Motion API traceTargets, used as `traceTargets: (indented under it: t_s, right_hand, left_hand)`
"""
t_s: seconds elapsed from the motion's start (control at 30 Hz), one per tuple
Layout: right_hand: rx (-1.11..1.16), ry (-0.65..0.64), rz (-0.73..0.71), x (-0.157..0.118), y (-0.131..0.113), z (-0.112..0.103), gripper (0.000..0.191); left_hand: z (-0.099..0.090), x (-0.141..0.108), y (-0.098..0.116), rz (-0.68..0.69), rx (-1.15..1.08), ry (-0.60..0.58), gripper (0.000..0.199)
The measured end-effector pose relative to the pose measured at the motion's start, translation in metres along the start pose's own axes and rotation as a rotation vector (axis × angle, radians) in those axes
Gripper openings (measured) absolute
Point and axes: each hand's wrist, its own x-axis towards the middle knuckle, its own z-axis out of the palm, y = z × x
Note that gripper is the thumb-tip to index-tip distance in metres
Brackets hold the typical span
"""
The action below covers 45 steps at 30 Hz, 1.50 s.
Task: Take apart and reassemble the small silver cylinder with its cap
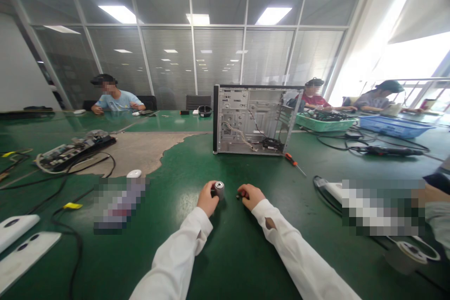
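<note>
Gripping, left hand (206, 200): grey cylinder (220, 191), any print illegible.
Right hand (251, 195): curled; I cannot tell its contents.
Beyond grip: open computer case (265, 105).

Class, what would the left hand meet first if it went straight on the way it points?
The left hand, with the metal cylinder, would probably meet the open computer case ahead across the green tabletop; depth is unclear.

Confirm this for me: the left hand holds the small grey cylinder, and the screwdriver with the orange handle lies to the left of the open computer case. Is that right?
Not quite: the screwdriver lies by the lower right corner of the open computer case, not to its left, as the head view shows. The left hand does hold the small grey cylinder.
</note>
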Motion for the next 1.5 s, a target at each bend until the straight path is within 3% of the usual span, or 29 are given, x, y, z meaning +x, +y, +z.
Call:
traceTargets:
  t_s: [0.13,0.67,0.8,1.03,1.23,1.37,1.5]
  right_hand:
    - [-0.001,0.002,0.054,0.002,0.006,-0.001,0.032]
    - [-0.029,-0.013,0.038,0.001,0.002,-0.002,0.031]
    - [0.005,0.039,0.019,-0.001,0.0,-0.002,0.035]
    - [0.169,0.215,-0.144,-0.011,-0.026,-0.008,0.038]
    - [0.189,0.152,-0.202,-0.028,-0.063,-0.001,0.053]
    - [0.109,0.149,-0.184,-0.035,-0.073,-0.005,0.038]
    - [-0.004,0.152,-0.145,-0.051,-0.065,-0.022,0.031]
  left_hand:
    - [0.0,0.0,0.001,-0.038,-0.02,0.002,0.048]
    - [-0.001,0.001,0.001,-0.047,-0.001,-0.004,0.045]
    - [0.0,0.001,0.002,-0.045,-0.006,-0.003,0.044]
    - [-0.002,0.002,0.0,-0.042,-0.108,-0.021,0.042]
    - [0.002,-0.003,0.005,0.033,-0.181,-0.175,0.044]
    - [0.004,-0.007,0.013,0.077,-0.209,-0.293,0.043]
    - [0.003,-0.008,0.016,0.051,-0.131,-0.266,0.036]
